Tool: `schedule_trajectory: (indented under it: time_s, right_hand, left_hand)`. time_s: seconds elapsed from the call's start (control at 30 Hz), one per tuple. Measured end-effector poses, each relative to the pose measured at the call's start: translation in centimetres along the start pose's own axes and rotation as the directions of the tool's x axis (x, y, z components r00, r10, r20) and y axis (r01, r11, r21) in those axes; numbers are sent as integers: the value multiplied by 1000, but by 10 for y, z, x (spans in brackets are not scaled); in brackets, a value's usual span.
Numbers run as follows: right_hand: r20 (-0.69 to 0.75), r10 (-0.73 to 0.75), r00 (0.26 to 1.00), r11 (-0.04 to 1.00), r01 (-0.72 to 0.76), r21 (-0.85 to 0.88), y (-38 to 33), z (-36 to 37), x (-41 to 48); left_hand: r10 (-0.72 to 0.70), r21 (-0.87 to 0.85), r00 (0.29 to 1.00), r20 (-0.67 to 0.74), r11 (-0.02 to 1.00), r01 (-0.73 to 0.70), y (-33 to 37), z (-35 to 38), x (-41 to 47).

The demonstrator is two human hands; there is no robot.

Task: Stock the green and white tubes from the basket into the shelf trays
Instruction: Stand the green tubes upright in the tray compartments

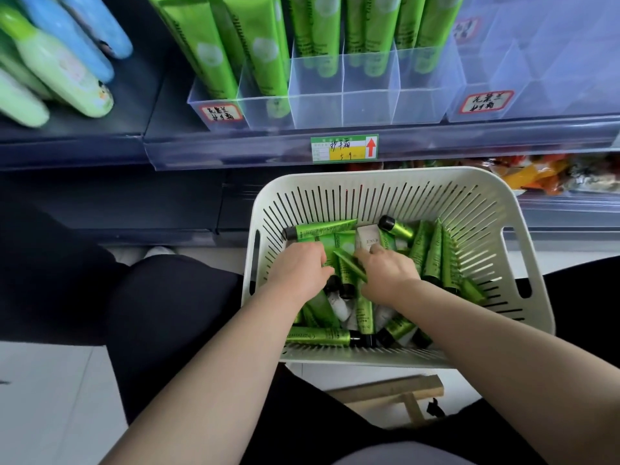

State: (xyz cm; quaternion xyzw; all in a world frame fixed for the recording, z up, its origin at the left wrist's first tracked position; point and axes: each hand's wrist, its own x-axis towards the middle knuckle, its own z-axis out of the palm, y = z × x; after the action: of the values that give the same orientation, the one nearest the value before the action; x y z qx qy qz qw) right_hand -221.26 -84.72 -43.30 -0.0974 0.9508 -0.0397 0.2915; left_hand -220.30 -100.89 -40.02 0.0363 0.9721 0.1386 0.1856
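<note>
Two bare forearms (218,364) reach into the white slotted basket (369,177), where green tubes (322,336) and a few white tubes (367,239) lie jumbled. The left hand (298,270) and right hand (389,273) dig into the pile, fingers curled; whether either grips a tube cannot be told. Above, clear shelf trays (342,102) hold stocked tubes (315,28) standing on end.

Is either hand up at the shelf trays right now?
No, the left hand and the right hand are both down inside the basket, among the green tubes, below the shelf trays.
</note>
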Motion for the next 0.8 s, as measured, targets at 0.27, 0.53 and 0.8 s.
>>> schedule_trajectory:
  time_s: [0.27,0.53,0.8]
  right_hand:
    - [-77,-32,997,950,54,306,-2,-1,0]
    - [-234,-84,969,865,187,465,10,-25,-22]
    - [-376,-99,921,862,268,429,17,-47,-50]
  left_hand:
    - [-37,-50,999,-30,998,36,-11,-7,0]
    - [-42,151,979,199,988,12,-9,-13,-4]
    - [9,-21,1000,0,1000,-9,3,-26,-18]
